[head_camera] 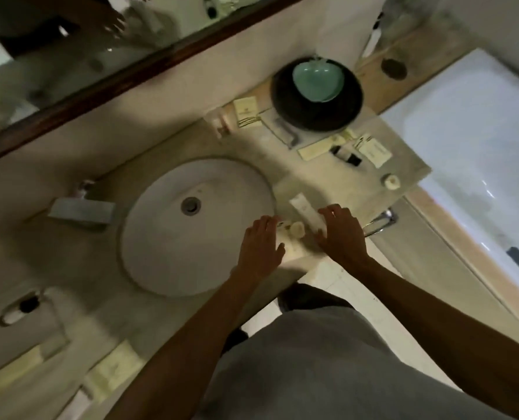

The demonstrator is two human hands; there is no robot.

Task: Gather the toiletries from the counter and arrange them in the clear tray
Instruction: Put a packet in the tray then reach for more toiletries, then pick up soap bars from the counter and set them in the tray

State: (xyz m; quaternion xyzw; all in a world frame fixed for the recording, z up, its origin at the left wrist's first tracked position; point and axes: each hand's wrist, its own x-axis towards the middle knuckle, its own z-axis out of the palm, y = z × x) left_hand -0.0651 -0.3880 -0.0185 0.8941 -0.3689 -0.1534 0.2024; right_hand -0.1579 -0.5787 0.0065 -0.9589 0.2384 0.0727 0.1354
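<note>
Toiletries are scattered on the counter point(328, 174). Nearest the person: a white tube point(305, 211) lying flat, and a small round cream-coloured cap or jar point(297, 229) just right of the sink point(191, 225). Farther back: flat cream sachets point(246, 112), a small dark bottle point(346, 155), more packets point(373, 151) and a round white piece point(391, 180) near the counter's right edge.

Clear tray: can't place it with certainty. A faint transparent rectangular shape point(282, 131) sits in front of the dark round bowl point(317, 95); too blurred to confirm.

Step, as I read it: gathering, early on. Nothing is visibly in a tray yet.

Left hand point(261, 245) is spread flat with fingers loose, holding nothing, beside the round cap. Right hand point(341, 230) has fingers curled over the near end of the tube; can't tell whether it grips or only touches.

Next move likely calls for closing on the tube, while the left hand pinches the small round item.

Materials: matte stone-like counter, glossy oval sink, soft plastic tube, paper-like sachets. A glazed green dish point(317, 80) sits inside the bowl.
</note>
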